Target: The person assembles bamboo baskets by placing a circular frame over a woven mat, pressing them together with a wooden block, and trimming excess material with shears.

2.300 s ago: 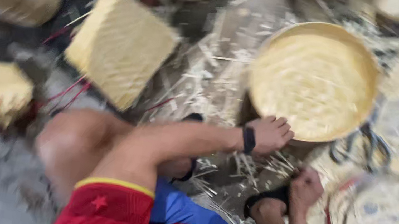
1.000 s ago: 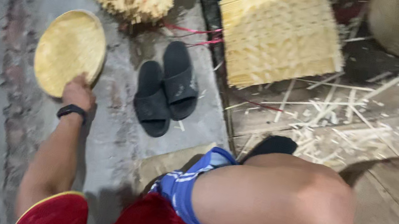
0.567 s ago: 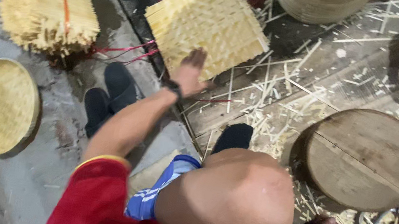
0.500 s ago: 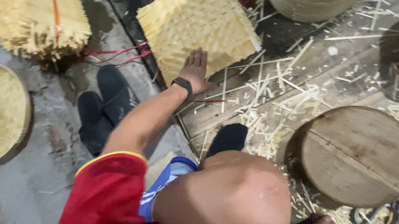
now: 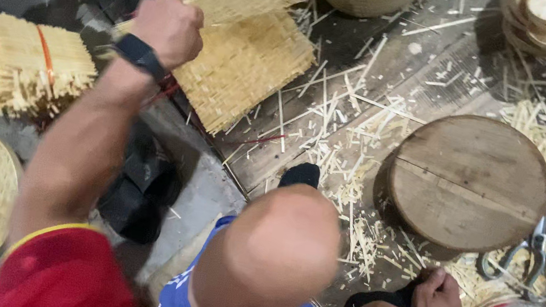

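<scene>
a square woven bamboo mat (image 5: pixel 244 61) is held at its upper left corner by the left hand (image 5: pixel 169 27), whose fingers are closed on it, and one sheet seems lifted off the stack lying on the floor near the plank edge. the step in hand is judged to be the taking of a mat; next, a firm pinch and a clean lift are called for. the right hand (image 5: pixel 436 300) is rested on a black sandal (image 5: pixel 381 302), fingers curled on it, below the round wooden block (image 5: pixel 469 181), beside the scissors (image 5: pixel 526 259).
</scene>
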